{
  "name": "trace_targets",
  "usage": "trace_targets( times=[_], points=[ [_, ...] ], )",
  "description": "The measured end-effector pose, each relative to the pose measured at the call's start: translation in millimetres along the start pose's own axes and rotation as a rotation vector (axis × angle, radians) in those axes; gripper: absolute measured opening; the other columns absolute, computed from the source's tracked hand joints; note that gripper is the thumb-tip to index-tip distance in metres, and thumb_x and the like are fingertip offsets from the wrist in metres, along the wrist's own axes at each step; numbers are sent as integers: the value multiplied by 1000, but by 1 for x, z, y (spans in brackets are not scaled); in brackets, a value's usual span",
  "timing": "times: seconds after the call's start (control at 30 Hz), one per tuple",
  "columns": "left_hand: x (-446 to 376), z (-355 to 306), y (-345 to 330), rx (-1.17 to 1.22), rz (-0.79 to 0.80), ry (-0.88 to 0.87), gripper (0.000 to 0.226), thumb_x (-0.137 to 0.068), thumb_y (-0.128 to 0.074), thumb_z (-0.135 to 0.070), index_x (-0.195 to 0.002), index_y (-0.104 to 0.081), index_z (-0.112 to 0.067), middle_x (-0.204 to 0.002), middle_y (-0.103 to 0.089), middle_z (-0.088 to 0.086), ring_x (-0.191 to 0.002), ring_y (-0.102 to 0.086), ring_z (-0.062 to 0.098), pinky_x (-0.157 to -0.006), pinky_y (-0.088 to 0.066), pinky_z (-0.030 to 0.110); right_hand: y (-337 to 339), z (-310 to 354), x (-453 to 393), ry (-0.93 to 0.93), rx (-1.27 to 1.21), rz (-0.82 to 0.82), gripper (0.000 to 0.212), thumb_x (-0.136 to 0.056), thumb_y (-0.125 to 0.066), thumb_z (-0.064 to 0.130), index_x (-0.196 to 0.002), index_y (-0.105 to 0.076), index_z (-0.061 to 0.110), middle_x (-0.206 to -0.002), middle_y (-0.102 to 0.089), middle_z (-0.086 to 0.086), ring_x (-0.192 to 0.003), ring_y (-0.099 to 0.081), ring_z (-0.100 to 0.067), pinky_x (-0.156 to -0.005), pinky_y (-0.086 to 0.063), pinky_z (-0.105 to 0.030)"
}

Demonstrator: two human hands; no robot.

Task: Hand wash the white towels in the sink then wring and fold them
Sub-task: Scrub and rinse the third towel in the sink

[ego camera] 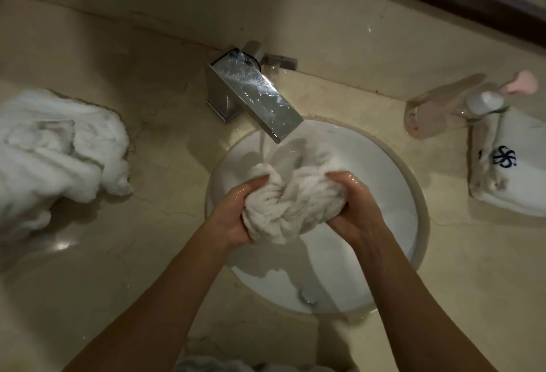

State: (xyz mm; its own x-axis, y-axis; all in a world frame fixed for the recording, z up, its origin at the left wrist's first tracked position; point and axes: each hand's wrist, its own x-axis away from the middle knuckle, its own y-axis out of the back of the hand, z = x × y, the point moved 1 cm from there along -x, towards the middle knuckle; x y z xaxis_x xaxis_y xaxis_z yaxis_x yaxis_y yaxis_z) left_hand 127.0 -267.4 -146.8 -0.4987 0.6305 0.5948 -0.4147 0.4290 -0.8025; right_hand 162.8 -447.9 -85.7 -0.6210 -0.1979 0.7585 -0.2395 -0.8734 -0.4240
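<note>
White cloth [206, 364] shows at the very bottom edge, closest to the camera, too cut off to say more. Two bare forearms reach up from there over the beige stone bench [133, 238] towards the round white sink [393, 194].

Over the middle of the bowl, the left hand [233, 212] and the right hand [354, 209] both clutch one wet white towel [292, 197], bunched into a twisted lump between them. Each hand has its fingers curled round its own end of the lump, and both hands look wet and shiny. A loose part of the towel trails up behind the lump towards the spout. Below the hands, near the front of the bowl, sits the metal drain plug [308, 296], with water pooled around it.

Further back, a square chrome tap [251, 94] juts out over the rim, and a thin stream of water falls from it just left of the towel.

Left of the sink, well apart from it, a crumpled heap of white towels [56, 159] lies on the bench. To the right, a folded white towel with a dark blue emblem [514, 170] lies flat, and a clear pump bottle with a pink top [461, 108] lies tipped on its side just beside it.
</note>
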Motion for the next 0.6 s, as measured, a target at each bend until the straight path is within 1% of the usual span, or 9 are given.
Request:
trace_targets(
  times=[0.1, 0.17, 0.23, 0.27, 0.33, 0.37, 0.4, 0.5, 0.6],
  points=[
    [3, -10, 0, 64, 8, -136, 71, -80, -72, -31, -140, -48, -1, -133, -57, 20, -114, -61, 32, -80, -58, 35, -7, 3, -8, -12, -94, 67, 44, -89, -50, 23, -123, -64, -2, -127, -60, -26, -120, -55, -41, -116, -31, -53],
    [-3, -19, 8, 175, -60, -273, 69, -85, -66, -23, -145, -40, -1, -124, -63, 23, -105, -68, 30, -72, -60, 33, -8, -8, -20, -79, -204, 77, 55, -95, -47, 33, -138, -55, 0, -145, -49, -25, -132, -49, -39, -119, -28, -52],
    [-8, -22, 17, 220, -118, -341, 67, -86, -64, -20, -146, -40, -1, -137, -53, 27, -118, -61, 37, -81, -59, 45, -16, -20, -27, -161, -235, 57, 56, -96, -50, 33, -142, -52, 3, -147, -49, -25, -132, -52, -39, -112, -40, -51],
    [-9, -22, 17, 216, -164, -339, 65, -87, -64, -20, -145, -42, -1, -142, -49, 26, -121, -58, 38, -85, -58, 48, -22, -24, -29, -184, -193, 34, 50, -94, -52, 29, -135, -58, 1, -136, -58, -26, -121, -61, -38, -102, -51, -49],
    [-17, -20, 13, 132, -292, -336, 48, -90, -62, -25, -132, -57, -1, -127, -63, 20, -106, -67, 30, -81, -60, 42, -35, -30, -37, -115, 25, -51, 35, -92, -57, 21, -116, -67, -1, -108, -72, -21, -95, -71, -32, -80, -61, -38],
    [-22, -20, 9, 50, -362, -332, 38, -93, -61, -31, -120, -66, -5, -115, -70, 16, -98, -70, 27, -79, -60, 38, -41, -35, -44, -24, 215, -100, 29, -95, -58, 22, -112, -68, 0, -102, -73, -17, -90, -71, -30, -77, -60, -35],
    [-28, -19, 7, -34, -439, -326, 34, -95, -59, -37, -112, -69, -9, -109, -72, 14, -97, -70, 24, -84, -57, 35, -49, -38, -49, 87, 459, -164, 28, -97, -59, 25, -111, -68, 3, -101, -74, -14, -90, -71, -28, -78, -59, -34],
    [-43, -24, -10, -307, -603, -417, 32, -103, -42, -40, -107, -65, -17, -117, -66, 15, -110, -61, 23, -100, -43, 31, -67, -40, -72, 322, 1093, -240, 34, -99, -54, 41, -106, -65, 10, -101, -71, -13, -96, -67, -30, -86, -55, -42],
    [-47, -34, -26, -774, -757, -469, 43, -104, -37, -43, -79, -61, -17, -92, -67, 14, -86, -63, 27, -80, -46, 33, -64, -24, -93, 315, 1216, -509, 30, -101, -47, 34, -108, -60, 9, -100, -66, -14, -100, -63, -36, -85, -48, -39]
  ],
)
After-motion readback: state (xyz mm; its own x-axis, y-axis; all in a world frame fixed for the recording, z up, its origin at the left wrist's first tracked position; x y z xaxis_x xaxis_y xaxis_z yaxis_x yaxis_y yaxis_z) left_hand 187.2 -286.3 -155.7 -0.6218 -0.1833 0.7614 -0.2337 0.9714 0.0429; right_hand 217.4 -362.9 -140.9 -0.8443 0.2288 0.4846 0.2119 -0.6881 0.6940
